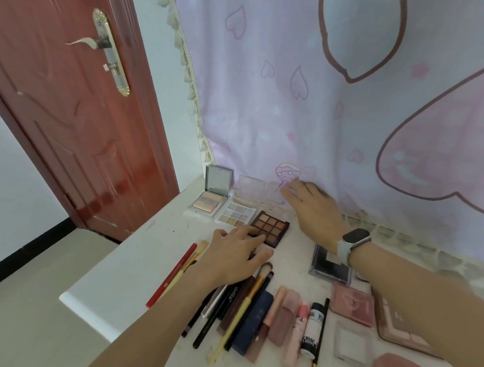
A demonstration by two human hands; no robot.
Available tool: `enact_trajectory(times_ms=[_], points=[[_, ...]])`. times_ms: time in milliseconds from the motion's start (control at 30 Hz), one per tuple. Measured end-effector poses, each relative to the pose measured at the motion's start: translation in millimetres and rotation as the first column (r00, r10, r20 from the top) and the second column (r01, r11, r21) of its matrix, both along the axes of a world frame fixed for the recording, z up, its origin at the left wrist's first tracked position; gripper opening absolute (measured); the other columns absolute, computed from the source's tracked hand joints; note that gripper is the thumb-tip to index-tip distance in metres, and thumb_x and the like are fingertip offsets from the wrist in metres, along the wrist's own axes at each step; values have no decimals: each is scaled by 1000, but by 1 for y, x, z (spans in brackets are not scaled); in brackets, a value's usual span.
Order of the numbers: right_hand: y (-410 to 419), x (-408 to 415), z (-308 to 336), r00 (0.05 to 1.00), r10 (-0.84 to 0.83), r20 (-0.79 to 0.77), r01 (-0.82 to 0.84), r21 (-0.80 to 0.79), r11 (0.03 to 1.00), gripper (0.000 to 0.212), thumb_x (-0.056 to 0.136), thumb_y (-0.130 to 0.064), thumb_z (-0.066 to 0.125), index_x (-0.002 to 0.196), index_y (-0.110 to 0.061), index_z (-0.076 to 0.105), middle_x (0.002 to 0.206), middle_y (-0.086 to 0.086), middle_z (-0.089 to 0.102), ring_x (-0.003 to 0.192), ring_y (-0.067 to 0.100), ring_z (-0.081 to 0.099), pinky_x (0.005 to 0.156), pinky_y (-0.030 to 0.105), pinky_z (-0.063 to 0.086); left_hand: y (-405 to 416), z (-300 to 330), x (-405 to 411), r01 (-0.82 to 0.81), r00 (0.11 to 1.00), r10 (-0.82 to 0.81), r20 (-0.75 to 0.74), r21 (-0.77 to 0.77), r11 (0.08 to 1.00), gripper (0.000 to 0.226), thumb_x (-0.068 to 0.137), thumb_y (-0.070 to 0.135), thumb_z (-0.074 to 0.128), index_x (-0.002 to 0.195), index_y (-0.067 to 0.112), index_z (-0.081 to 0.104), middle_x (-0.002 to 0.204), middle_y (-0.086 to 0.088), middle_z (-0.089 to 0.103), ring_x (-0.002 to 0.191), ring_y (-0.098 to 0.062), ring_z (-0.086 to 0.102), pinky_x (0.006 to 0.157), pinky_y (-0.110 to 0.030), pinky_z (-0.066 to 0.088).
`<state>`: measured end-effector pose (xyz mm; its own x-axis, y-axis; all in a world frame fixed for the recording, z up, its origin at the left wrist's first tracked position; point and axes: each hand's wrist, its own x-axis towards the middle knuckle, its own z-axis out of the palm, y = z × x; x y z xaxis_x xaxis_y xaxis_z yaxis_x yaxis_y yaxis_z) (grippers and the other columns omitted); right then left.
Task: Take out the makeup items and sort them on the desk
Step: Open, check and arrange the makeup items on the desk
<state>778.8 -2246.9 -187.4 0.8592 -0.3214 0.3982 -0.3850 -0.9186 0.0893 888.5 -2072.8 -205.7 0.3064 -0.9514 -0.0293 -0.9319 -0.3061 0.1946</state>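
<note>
On the white desk (122, 275) the brown eyeshadow palette (272, 227) serves as landmark; left of it lies a red pencil (171, 275); the left hand (235, 256), fingers spread flat, touches its near edge; the right hand (316, 207), fingers straight, hovers just right of it; pink compacts (352, 303) lie further right.
</note>
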Motion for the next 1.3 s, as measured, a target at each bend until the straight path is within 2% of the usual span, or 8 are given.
enact_trajectory(times_ms=[233,433,600,833,933,1100,1200,1300], points=[[-12,-2,5,982,9,-189,-25,-85,996,54,87,-6,47,139,-14,33,147,2,35,132,20,32,107,32,27,-4,0,-2,7,1000,-7,3,53,999,56,95,54,16,136,27,42,148,-3,30,135,-15,26,105,-46,15],[-9,-7,10,974,65,-217,-45,95,994,51,94,-10,39,143,-17,26,155,1,15,141,17,16,114,31,19,-4,4,-6,5,1000,-5,-10,52,999,52,95,52,16,121,27,53,136,-4,41,127,-16,35,99,-44,19],[2,-55,12,985,173,7,-172,162,972,29,92,-17,46,118,-10,59,128,7,51,120,23,47,96,33,43,3,6,-10,-51,995,44,-94,-71,996,45,98,43,21,129,31,50,141,2,38,131,-14,29,105,-44,17],[7,-85,6,842,-3,-540,175,267,948,80,75,-73,46,142,-37,22,151,-4,20,137,24,20,110,46,18,15,8,-27,-212,958,129,-255,-332,919,34,98,35,36,120,23,59,128,3,50,121,-14,41,107,-37,23],[6,-80,8,821,-20,-570,237,309,921,86,74,-72,50,144,-38,15,155,-2,10,139,27,17,111,50,11,18,11,-32,-281,922,145,-358,-365,888,31,97,30,40,114,19,63,123,0,55,117,-17,46,104,-42,32],[10,-79,7,888,-31,-458,206,337,919,72,74,-63,55,135,-33,33,139,-2,33,125,25,33,105,43,24,22,20,-43,-383,816,104,-568,-397,834,24,95,21,45,111,16,64,105,8,57,99,-6,52,82,-13,35],[13,-84,19,998,-3,-66,46,668,743,43,77,-50,62,115,-34,47,114,-13,49,106,13,47,91,29,40,23,28,-46,-424,710,73,-700,-342,838,24,94,22,47,112,21,62,111,6,61,100,-7,56,87,-20,41],[22,-86,43,927,-254,275,-223,951,213,27,85,-43,58,107,-27,56,96,-7,56,83,7,56,70,18,46,22,38,-54,-411,642,-17,-767,-362,837,18,94,20,50,107,28,59,117,2,61,98,-1,56,89,-14,44]])
